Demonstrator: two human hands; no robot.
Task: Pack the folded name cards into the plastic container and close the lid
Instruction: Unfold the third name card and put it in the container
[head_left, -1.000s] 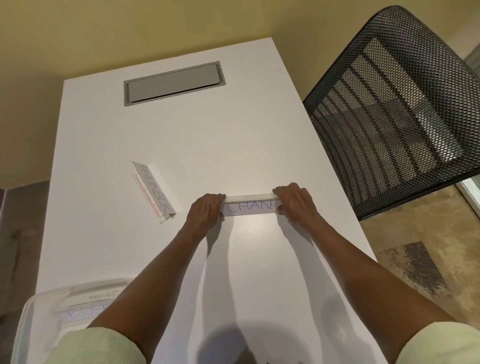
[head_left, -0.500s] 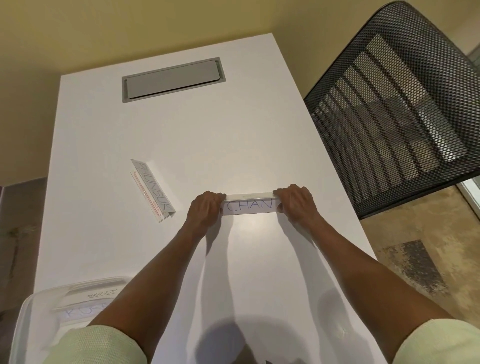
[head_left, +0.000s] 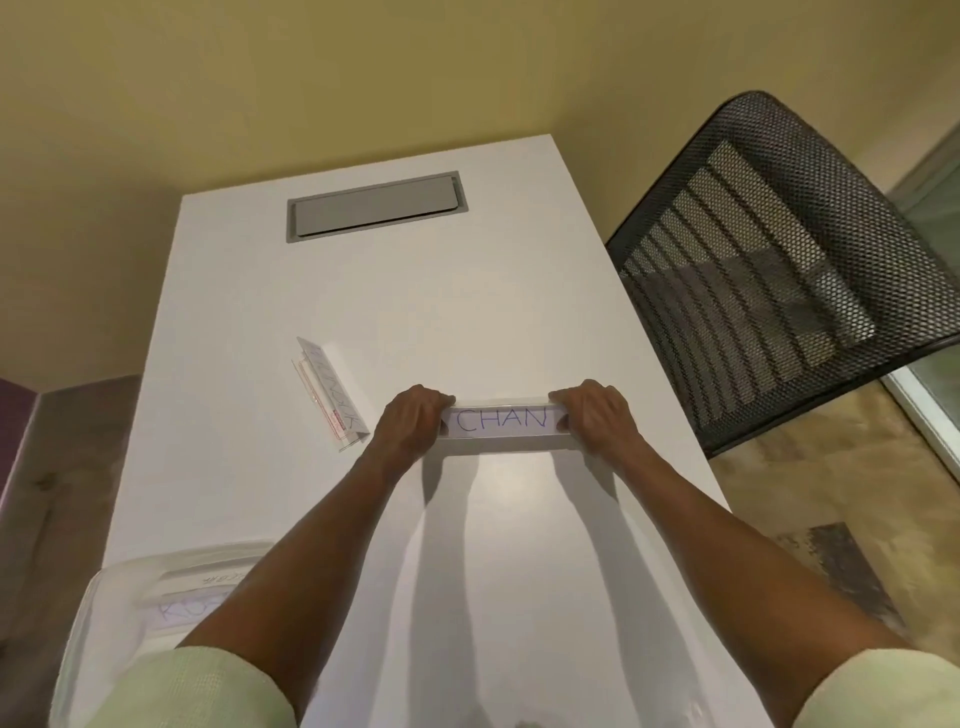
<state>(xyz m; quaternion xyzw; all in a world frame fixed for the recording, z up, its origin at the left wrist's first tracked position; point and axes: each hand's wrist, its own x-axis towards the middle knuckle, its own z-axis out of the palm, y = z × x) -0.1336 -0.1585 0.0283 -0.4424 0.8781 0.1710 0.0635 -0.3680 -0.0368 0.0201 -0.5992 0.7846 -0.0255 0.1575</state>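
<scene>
A white name card (head_left: 503, 422) with "CHAN" written on it stands on the white table (head_left: 415, 291) in the middle. My left hand (head_left: 410, 423) grips its left end and my right hand (head_left: 595, 415) grips its right end. A second folded name card (head_left: 332, 392) lies on the table to the left, a little apart from my left hand. The clear plastic container (head_left: 111, 613) sits at the near left corner, with name cards inside it. My left forearm hides part of the container. No lid can be made out.
A grey rectangular cable hatch (head_left: 374, 205) is set into the far end of the table. A black mesh chair (head_left: 779, 270) stands close to the table's right edge. Yellow walls rise behind the table.
Both hands stay on the ends of the "CHAN" card. The card looks tipped slightly more upright, showing its lower edge. The view has tilted up a little.
</scene>
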